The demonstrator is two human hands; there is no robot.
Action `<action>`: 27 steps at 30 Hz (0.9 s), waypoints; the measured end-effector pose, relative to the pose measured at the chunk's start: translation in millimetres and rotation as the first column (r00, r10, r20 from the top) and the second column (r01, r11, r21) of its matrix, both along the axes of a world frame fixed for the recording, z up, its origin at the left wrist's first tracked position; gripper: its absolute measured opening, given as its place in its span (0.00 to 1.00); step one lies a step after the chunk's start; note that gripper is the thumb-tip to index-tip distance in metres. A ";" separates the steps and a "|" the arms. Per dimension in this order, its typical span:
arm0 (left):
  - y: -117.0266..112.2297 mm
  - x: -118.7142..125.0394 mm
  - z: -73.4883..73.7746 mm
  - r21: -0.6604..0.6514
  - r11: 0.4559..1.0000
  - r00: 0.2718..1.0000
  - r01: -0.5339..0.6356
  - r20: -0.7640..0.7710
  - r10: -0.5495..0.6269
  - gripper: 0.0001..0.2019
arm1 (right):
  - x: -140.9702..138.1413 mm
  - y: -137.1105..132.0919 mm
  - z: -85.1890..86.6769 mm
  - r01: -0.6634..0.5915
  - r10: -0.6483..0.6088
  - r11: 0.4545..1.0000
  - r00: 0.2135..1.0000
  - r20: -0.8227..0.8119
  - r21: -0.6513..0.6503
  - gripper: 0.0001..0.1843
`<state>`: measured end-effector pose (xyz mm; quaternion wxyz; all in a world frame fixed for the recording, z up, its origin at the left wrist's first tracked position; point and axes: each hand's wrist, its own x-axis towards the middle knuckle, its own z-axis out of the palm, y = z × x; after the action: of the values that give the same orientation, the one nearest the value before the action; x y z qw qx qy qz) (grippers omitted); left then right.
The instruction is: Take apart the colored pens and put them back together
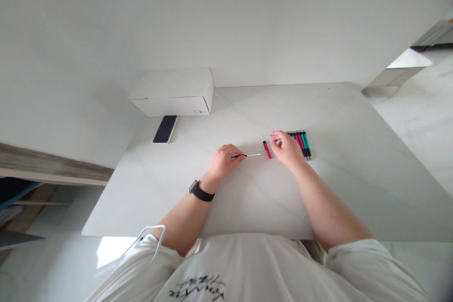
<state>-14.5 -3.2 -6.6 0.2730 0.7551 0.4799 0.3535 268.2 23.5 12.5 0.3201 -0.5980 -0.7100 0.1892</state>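
Observation:
Between the fingers of my left hand (pixel 225 160), a black pen section is pinched. A thin white refill (pixel 253 155) sticks out of it to the right, just above the table. My right hand (pixel 286 149) hovers with thumb and fingers apart and seems to hold nothing. Just left of its fingertips lies a pink pen barrel (pixel 267 149) with a black end. A row of pink and teal pens (pixel 305 144) with black ends lies side by side to the right, partly hidden by my right hand. A tiny piece, too small to name, is near the refill's tip.
The white table (pixel 258 198) stands against a wall. A white cardboard box (pixel 173 92) sits at its back left, with a smartphone (pixel 165 129) in front of it. My left wrist wears a black watch (pixel 201 190). A white cable (pixel 155 227) loops by my left sleeve.

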 end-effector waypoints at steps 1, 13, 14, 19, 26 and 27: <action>-0.7 1.4 -1.0 0.009 1.000 0.999 0.022 -0.033 -0.022 0.04 | 0.6 -0.9 -4.2 -0.008 0.010 1.000 0.998 0.070 -0.027 0.15; -8.5 7.7 -6.6 0.028 0.997 0.965 0.069 -0.255 -0.060 0.01 | -9.0 -6.3 -19.3 0.011 0.028 0.993 0.943 0.331 -0.117 0.14; -8.4 7.8 -6.6 0.027 0.997 0.965 0.067 -0.255 -0.058 0.01 | -10.1 -6.6 -15.9 0.004 0.023 0.996 0.954 0.298 -0.090 0.13; -8.2 8.2 -6.8 0.016 0.998 0.964 0.053 -0.263 -0.047 0.02 | -18.8 -9.9 -2.3 -0.063 0.060 0.998 0.993 0.102 0.030 0.15; -7.8 8.8 -8.9 0.017 0.999 0.972 0.034 -0.232 -0.029 0.01 | -27.1 -12.5 2.4 -0.146 0.149 0.987 0.988 -0.046 0.070 0.14; -7.4 8.6 -8.7 0.014 0.999 0.974 0.038 -0.222 -0.033 0.01 | -27.7 -12.9 2.4 -0.151 0.156 0.985 0.986 -0.058 0.082 0.13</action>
<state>-5.9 -10.6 -15.2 0.2170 0.8008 0.4906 0.2663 240.6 10.6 14.9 0.3502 -0.5223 -0.7501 0.2047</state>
